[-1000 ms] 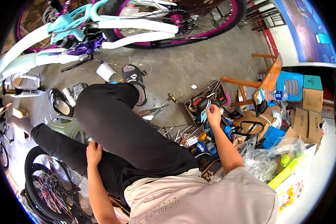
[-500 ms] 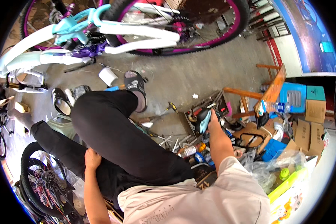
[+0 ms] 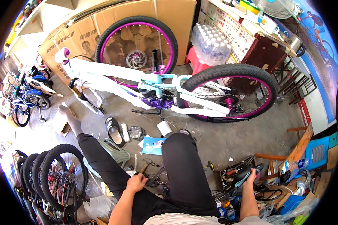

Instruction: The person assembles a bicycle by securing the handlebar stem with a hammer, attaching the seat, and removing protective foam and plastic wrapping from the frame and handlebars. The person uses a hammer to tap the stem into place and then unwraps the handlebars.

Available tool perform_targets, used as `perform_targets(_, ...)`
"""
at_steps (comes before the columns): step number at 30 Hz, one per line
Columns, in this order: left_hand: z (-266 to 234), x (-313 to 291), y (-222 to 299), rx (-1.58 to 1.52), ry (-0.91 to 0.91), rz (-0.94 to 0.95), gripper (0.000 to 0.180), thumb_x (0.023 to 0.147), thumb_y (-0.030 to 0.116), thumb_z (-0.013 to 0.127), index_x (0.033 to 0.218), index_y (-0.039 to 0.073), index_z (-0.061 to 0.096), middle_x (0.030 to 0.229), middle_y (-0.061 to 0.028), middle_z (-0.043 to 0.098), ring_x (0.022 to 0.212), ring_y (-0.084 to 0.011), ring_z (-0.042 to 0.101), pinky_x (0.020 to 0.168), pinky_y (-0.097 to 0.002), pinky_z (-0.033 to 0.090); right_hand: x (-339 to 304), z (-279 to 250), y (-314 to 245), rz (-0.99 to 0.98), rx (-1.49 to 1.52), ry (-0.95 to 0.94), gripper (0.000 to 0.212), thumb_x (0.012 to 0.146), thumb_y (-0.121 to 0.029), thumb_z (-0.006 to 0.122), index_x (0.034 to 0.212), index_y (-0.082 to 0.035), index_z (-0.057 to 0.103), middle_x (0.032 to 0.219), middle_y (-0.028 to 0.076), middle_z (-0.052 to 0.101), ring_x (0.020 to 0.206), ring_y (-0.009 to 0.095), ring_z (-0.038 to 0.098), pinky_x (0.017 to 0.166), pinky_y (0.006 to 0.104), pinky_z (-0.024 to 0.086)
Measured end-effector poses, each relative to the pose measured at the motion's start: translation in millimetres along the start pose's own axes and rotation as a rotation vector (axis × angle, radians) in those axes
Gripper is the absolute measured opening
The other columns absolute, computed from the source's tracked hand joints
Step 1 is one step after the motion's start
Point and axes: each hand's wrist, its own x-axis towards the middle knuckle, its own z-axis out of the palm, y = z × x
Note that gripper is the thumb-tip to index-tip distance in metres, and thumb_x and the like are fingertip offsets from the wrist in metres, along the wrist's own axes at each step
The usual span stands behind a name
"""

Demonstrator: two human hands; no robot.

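Here's my right hand [image 3: 250, 177], fingers closed on the end of a black and light-blue seat [image 3: 242, 174], pinching it by its side. The seat sits just left of those fingers, over the tool box [image 3: 217, 182]; whether it touches the tools underneath, I can't tell. My left hand [image 3: 137, 183] lies on my left leg, fingers curled and close together; whether they pinch any trouser cloth, I can't see.

Risk watch! It's a one-handed hold near one end, so I reckon the seat could twist and drop if my fingertips slip on that smooth cover. A low swing might scuff it on the box's rim or catch a tool handle, since they crowd right up to my fingers.

Now the edges. Just right of my right fingers is a heap with a black hoop [image 3: 274, 195] and a blue basket [image 3: 291, 204]: tight going there. Beyond them, a wooden stool [image 3: 300, 146] walls off that side. Left of the box, a screwdriver [image 3: 209, 165] lies between it and my right knee [image 3: 180, 144]. Ahead of my left fingers, a hammer [image 3: 146, 164], then a blue leaflet [image 3: 153, 145].

The best room, I'd say, is straight ahead of my right fingers: concrete floor [image 3: 266, 131], running up to the bike's tyre [image 3: 270, 92].
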Motion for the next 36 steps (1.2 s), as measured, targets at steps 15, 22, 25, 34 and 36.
perform_targets(15, -10, 10, 6, -0.132, 0.074, 0.082, 0.037, 0.091, 0.044, 0.069, 0.096, 0.007, 0.070, 0.090, -0.0183, 0.073, 0.090, -0.0401, 0.070, 0.078, -0.0493, 0.054, -340, 385, -260, 0.143, 0.606, -1.711, 0.072, 0.095, -0.047, 0.056, 0.151, -0.003, 0.043, 0.128, 0.024, 0.060, 0.117, 0.038, 0.059, 0.106, 0.0522, 0.048)
perform_targets(22, -19, 5, -1, -0.179, 0.110, 0.049, 0.035, 0.091, 0.044, 0.068, 0.096, 0.009, 0.070, 0.089, -0.0166, 0.073, 0.089, -0.0384, 0.070, 0.077, -0.0495, 0.054, -358, 451, -245, 0.299, 0.539, -1.942, 0.076, 0.091, -0.047, 0.060, 0.151, -0.004, 0.042, 0.131, 0.019, 0.061, 0.115, 0.035, 0.064, 0.105, 0.0531, 0.051)
perform_targets(25, -17, 9, 1, -0.158, 0.073, 0.050, 0.035, 0.091, 0.043, 0.068, 0.098, 0.009, 0.070, 0.089, -0.0160, 0.074, 0.090, -0.0379, 0.071, 0.078, -0.0494, 0.054, -353, 476, -261, 0.051, 0.320, -1.871, 0.073, 0.088, -0.041, 0.060, 0.148, -0.004, 0.043, 0.124, 0.018, 0.063, 0.112, 0.032, 0.065, 0.100, 0.0507, 0.053)
perform_targets(34, -17, 15, 9, -0.150, 0.046, 0.113, 0.036, 0.092, 0.045, 0.066, 0.096, 0.008, 0.068, 0.091, -0.0165, 0.074, 0.091, -0.0386, 0.071, 0.078, -0.0510, 0.055, -384, 574, -334, -1.313, -0.874, -1.536, 0.077, 0.081, -0.036, 0.066, 0.146, 0.001, 0.048, 0.131, 0.016, 0.060, 0.113, 0.020, 0.059, 0.098, 0.0310, 0.045)
perform_targets(36, -18, 15, 9, -0.158, 0.055, 0.094, 0.037, 0.092, 0.045, 0.066, 0.097, 0.008, 0.068, 0.091, -0.0171, 0.074, 0.091, -0.0391, 0.071, 0.078, -0.0506, 0.055, -395, 592, -330, -1.344, -0.894, -1.497, 0.077, 0.078, -0.040, 0.070, 0.142, -0.001, 0.053, 0.125, 0.016, 0.064, 0.108, 0.022, 0.062, 0.090, 0.0320, 0.049)
